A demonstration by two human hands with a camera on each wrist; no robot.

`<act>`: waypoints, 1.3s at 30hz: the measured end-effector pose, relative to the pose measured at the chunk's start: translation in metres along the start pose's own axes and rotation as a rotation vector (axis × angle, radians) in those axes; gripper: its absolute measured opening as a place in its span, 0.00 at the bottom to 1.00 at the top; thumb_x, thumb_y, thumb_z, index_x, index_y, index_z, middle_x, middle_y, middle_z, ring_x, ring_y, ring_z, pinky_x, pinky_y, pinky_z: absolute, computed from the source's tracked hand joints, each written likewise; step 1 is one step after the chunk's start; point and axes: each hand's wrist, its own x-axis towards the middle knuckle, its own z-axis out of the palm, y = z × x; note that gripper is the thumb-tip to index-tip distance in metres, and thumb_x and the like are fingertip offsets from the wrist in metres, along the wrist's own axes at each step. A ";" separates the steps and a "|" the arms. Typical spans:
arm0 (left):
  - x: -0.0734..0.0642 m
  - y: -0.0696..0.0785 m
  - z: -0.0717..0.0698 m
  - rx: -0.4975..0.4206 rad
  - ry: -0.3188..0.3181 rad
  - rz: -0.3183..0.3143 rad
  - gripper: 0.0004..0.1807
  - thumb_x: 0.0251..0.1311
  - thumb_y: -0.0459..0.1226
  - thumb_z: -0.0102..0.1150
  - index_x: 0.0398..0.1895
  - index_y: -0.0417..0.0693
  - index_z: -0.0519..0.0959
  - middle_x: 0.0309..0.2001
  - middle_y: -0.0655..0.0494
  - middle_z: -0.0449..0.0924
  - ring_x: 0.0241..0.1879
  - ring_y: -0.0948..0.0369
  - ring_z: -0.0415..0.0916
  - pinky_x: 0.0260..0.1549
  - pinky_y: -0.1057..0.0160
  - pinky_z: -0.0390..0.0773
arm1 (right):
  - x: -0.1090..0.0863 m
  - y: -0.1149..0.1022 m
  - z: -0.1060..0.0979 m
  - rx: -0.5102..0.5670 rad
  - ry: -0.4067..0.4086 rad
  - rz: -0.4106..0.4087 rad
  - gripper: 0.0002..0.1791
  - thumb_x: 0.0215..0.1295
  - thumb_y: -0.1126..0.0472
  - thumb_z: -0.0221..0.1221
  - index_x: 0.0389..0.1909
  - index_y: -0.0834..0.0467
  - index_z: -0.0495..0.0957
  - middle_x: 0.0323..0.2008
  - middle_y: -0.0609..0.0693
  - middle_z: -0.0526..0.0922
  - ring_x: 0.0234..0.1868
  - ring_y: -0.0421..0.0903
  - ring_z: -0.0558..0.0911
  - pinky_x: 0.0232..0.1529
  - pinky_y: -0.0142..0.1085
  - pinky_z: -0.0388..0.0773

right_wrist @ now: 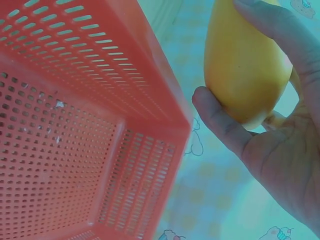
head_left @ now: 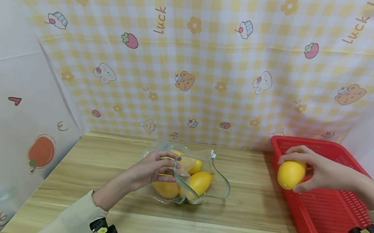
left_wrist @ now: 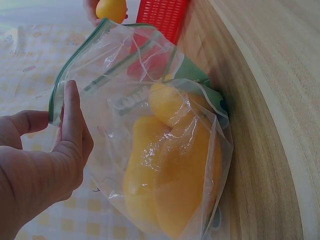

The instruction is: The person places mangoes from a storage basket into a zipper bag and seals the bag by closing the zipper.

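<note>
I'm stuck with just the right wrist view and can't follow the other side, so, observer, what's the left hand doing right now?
Observer: The left hand holds a clear bag by the edge of its opening.
Operator: Okay. Anything inside it?
Observer: Yes, several yellow fruits show through the plastic.
Operator: And where is it, compared with the red basket I can see?
Observer: It rests on the wooden table, to the left of the basket in the head view.
</note>
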 end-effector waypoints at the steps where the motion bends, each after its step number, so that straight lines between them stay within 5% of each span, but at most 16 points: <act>1: 0.000 0.000 0.000 0.001 0.000 0.000 0.16 0.76 0.33 0.52 0.61 0.33 0.69 0.49 0.46 0.80 0.44 0.53 0.84 0.49 0.52 0.84 | 0.001 0.000 0.000 0.001 0.003 -0.005 0.36 0.49 0.61 0.80 0.60 0.47 0.78 0.59 0.49 0.66 0.45 0.43 0.78 0.37 0.34 0.84; 21: 0.000 0.001 0.001 -0.006 0.004 -0.010 0.19 0.76 0.32 0.52 0.63 0.30 0.67 0.49 0.46 0.81 0.44 0.53 0.84 0.49 0.53 0.84 | 0.010 -0.005 0.010 -0.026 0.005 0.045 0.34 0.50 0.52 0.80 0.60 0.42 0.78 0.60 0.51 0.66 0.47 0.44 0.76 0.40 0.35 0.82; 39: 0.000 0.001 0.001 -0.012 0.000 -0.008 0.20 0.76 0.32 0.52 0.64 0.28 0.67 0.48 0.46 0.81 0.43 0.53 0.84 0.48 0.53 0.84 | 0.021 -0.007 0.026 0.012 0.042 0.023 0.36 0.47 0.56 0.81 0.60 0.45 0.79 0.62 0.54 0.64 0.48 0.45 0.75 0.39 0.34 0.84</act>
